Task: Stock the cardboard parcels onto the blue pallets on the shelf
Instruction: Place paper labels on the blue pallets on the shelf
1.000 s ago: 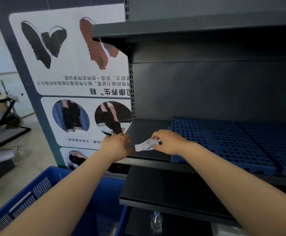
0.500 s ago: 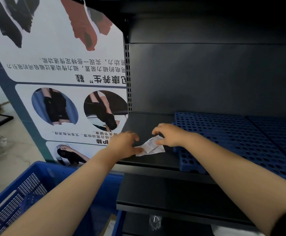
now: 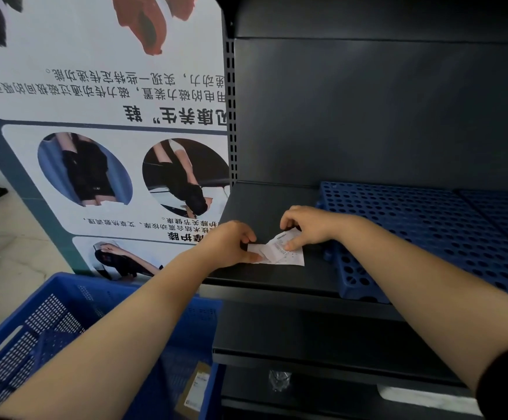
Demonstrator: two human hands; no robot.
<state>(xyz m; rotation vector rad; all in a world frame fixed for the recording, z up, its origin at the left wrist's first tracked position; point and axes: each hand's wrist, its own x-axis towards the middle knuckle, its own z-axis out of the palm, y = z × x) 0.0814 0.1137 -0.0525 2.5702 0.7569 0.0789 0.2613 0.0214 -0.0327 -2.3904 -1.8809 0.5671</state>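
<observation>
Both hands are occupied at the bare left end of the shelf point(image 3: 277, 277), where a small printed slip point(image 3: 283, 251) is held flat just above the dark metal. The left hand point(image 3: 231, 245) is curled, and the slip's left end is pinched between its thumb and fingers; the right hand point(image 3: 307, 227) is curled too, and the slip's right part is pinched under its thumb. No parcel is held by either hand. The slip's long axis runs left to right, between the two hands. The blue pallets point(image 3: 428, 234) lie just to the right of the right hand, side by side along the shelf, and nothing is seen on them. The one parcel point(image 3: 193, 389) that can be made out lies well below and toward the person, in the blue crate point(image 3: 49, 316) on the floor at lower left; it is seen only in part, tilted against the crate's right wall beside the shelf's lower edge, with its long side running roughly top to bottom in the view. The left hand is judged to be the nearer to it, since the crate sits under the left forearm. The coming move is judged to turn on this: the parcel is down and to the left, the pallets up and to the right, so the slip must be let go before a reach is made.
</observation>
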